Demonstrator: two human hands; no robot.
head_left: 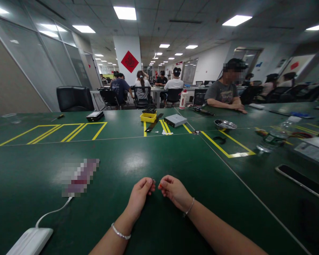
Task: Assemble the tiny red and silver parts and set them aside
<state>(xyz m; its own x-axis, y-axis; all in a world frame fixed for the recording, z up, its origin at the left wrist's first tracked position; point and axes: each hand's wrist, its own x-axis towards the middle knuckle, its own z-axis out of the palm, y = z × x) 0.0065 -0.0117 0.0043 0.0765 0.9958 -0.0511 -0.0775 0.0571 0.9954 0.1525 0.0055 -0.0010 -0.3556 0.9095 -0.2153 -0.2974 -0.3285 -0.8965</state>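
Observation:
Over the green table point(117, 166), my two hands face each other with a small gap between their fingertips. My left hand point(141, 193) pinches a tiny greyish piece point(153, 181) between thumb and fingers; its kind is too small to make out. Between the thumb and forefinger of my right hand point(175, 191) is a small orange piece point(160, 185), mostly covered by the fingers. Both hands are closed, and each wrist wears a bracelet.
To the left, a blurred-out phone-like device point(81, 179) is cabled to a white power bank point(30, 241). A phone point(303, 182) and a plastic bottle point(272, 138) lie right. Further back are a metal dish point(225, 124), grey box point(175, 120), yellow tray point(148, 117) and a seated person point(223, 88).

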